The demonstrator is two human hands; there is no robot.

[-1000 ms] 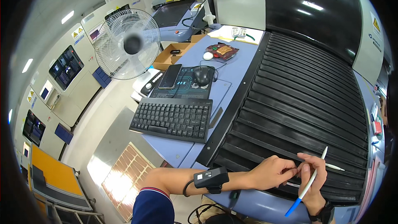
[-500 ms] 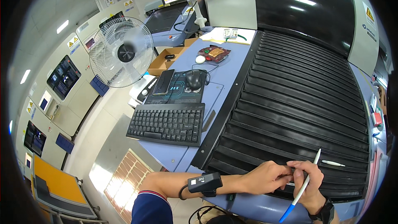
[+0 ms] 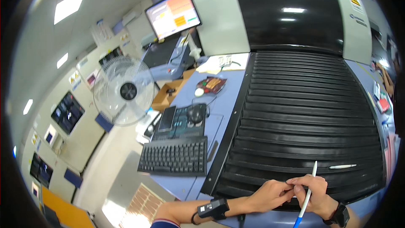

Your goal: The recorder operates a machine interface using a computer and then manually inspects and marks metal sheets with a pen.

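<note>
My right hand (image 3: 315, 191) is closed, with a slim white pen (image 3: 309, 189) held slantwise in it; the pen's lower end is blue. Against its fingertips rest those of my left hand (image 3: 270, 194), curled and closed. Whatever may lie between the meeting fingers is hidden. Both hands are low over the near edge of a black ribbed cover (image 3: 295, 131). A short white stick, like a pen (image 3: 342, 166), lies on the ribs just beyond my right hand.
Left of the cover, a keyboard (image 3: 173, 157), a mouse (image 3: 195, 113), a dark phone (image 3: 167, 118) and a red-brown packet (image 3: 211, 85) are on the blue bench. A fan (image 3: 126, 90) stands farther left. Behind rise a monitor (image 3: 174, 14) and a dark machine hood (image 3: 291, 21).
The view has tilted up, so the bench and machine appear lower. My hands remain together with the pen in the right one, their grip much the same.
</note>
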